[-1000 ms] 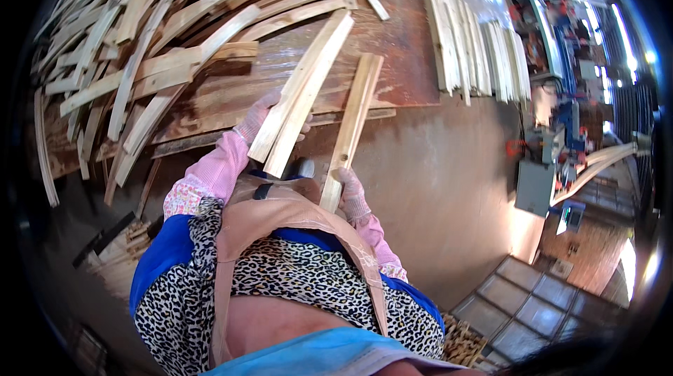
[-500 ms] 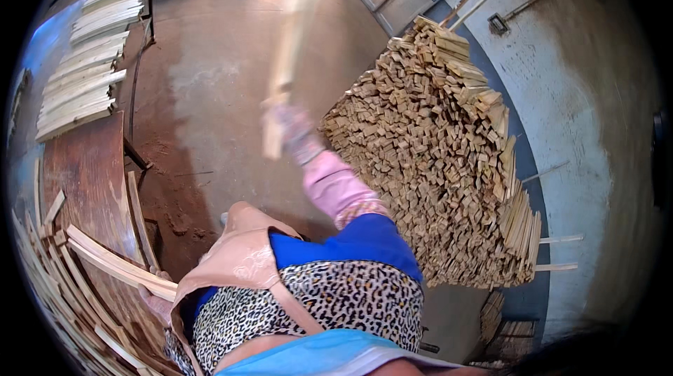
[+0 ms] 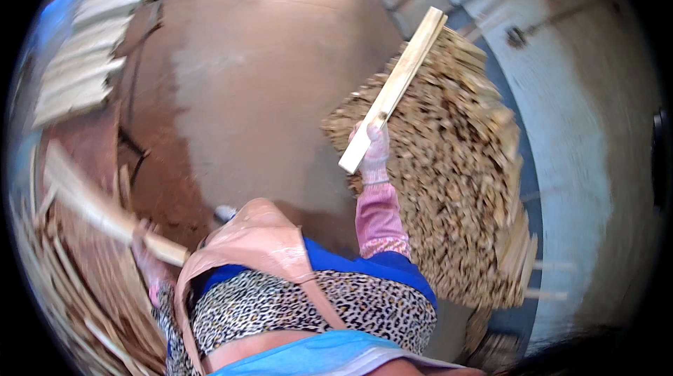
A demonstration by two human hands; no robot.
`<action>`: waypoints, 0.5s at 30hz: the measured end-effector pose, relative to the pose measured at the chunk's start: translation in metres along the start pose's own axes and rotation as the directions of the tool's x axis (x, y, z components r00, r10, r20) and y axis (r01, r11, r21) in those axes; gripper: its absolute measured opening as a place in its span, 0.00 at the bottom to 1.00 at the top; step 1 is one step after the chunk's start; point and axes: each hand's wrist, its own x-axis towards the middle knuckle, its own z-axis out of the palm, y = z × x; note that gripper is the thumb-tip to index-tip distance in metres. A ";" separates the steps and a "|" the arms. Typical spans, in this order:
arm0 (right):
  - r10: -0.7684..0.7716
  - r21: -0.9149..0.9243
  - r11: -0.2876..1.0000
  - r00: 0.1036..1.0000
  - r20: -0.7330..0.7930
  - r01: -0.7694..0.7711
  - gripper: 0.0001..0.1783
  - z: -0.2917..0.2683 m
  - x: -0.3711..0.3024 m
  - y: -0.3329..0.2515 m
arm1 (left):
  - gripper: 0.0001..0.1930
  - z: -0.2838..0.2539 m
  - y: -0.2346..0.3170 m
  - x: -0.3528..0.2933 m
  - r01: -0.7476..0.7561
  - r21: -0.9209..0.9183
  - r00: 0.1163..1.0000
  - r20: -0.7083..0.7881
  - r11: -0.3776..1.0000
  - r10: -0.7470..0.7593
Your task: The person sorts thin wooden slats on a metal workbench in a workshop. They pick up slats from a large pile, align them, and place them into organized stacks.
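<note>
A pale wooden slat, perhaps more than one laid together, is gripped near its lower end by my gloved right hand. It slants up and to the right, in front of the big stack of wood strips. At the lower left my left hand is closed around another wooden strip, whose far end is smeared by motion. That strip lies across the brown wooden table, its near end beside my apron.
Loose strips lie along the left on the brown table. Beyond them, rows of pale slats rest on a rack. Reddish sawdust covers part of the concrete floor. A wall stands behind the stack.
My right hand has swung to the right with its slat, from over the floor to the stack's front. My left hand has raised its strip's far end. The view has turned slightly.
</note>
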 end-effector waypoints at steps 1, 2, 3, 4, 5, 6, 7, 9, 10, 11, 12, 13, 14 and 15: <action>0.049 -0.072 0.996 0.997 0.059 -0.044 0.21 0.022 -0.008 0.023 | 0.36 0.002 -0.007 0.013 0.049 -0.110 0.980 0.198 0.993 -0.026; 0.073 -0.166 0.985 0.991 0.109 -0.055 0.21 0.048 -0.028 0.045 | 0.36 0.042 0.004 0.003 0.159 -0.146 0.957 0.265 0.977 -0.116; 0.111 -0.223 0.973 0.976 0.185 -0.068 0.21 0.082 -0.042 0.064 | 0.36 0.052 -0.013 0.030 0.192 -0.244 0.915 0.395 0.950 -0.084; 0.117 -0.287 0.957 0.957 0.267 -0.037 0.23 0.101 -0.058 0.091 | 0.31 0.086 -0.007 0.021 0.244 -0.241 0.869 0.484 0.939 -0.101; 0.276 -0.231 0.950 0.907 0.317 -0.208 0.15 0.141 -0.087 0.087 | 0.27 0.117 -0.001 0.014 0.288 -0.236 0.820 0.561 0.928 -0.112; 0.360 -0.412 0.890 0.858 0.367 -0.197 0.15 0.159 -0.104 0.084 | 0.24 0.164 0.011 -0.012 0.229 -0.105 0.834 0.533 0.968 -0.139; 0.338 -0.448 0.886 0.833 0.438 -0.124 0.18 0.176 -0.119 0.088 | 0.21 0.190 0.008 -0.015 0.204 0.001 0.826 0.536 0.979 -0.172; 0.391 -0.128 0.919 0.825 0.407 -0.372 0.26 0.173 -0.149 0.165 | 0.19 0.197 -0.019 -0.003 0.365 0.053 0.791 0.509 0.929 -0.340; 0.513 -0.405 0.845 0.740 0.435 -0.348 0.31 0.169 -0.143 0.169 | 0.19 0.198 -0.033 0.001 0.441 0.080 0.760 0.497 0.894 -0.419; 0.487 -0.589 0.782 0.789 0.375 -0.203 0.34 0.166 -0.146 0.160 | 0.18 0.199 -0.042 -0.008 0.417 0.025 0.778 0.508 0.909 -0.371; 0.452 -0.747 0.661 0.832 0.321 -0.071 0.38 0.166 -0.149 0.148 | 0.19 0.201 -0.053 -0.006 0.405 -0.001 0.766 0.547 0.914 -0.338; 0.534 -0.676 0.702 0.793 0.294 -0.222 0.39 0.162 -0.144 0.129 | 0.20 0.215 -0.047 -0.028 0.410 -0.041 0.814 0.467 0.911 -0.345; 0.498 -0.727 0.673 0.812 0.305 -0.139 0.36 0.157 -0.135 0.112 | 0.20 0.198 -0.080 -0.001 0.318 0.007 0.835 0.472 0.948 -0.283; 0.467 -0.775 0.627 0.831 0.301 -0.072 0.34 0.141 -0.122 0.102 | 0.19 0.201 -0.095 0.001 0.434 -0.081 0.793 0.507 0.897 -0.338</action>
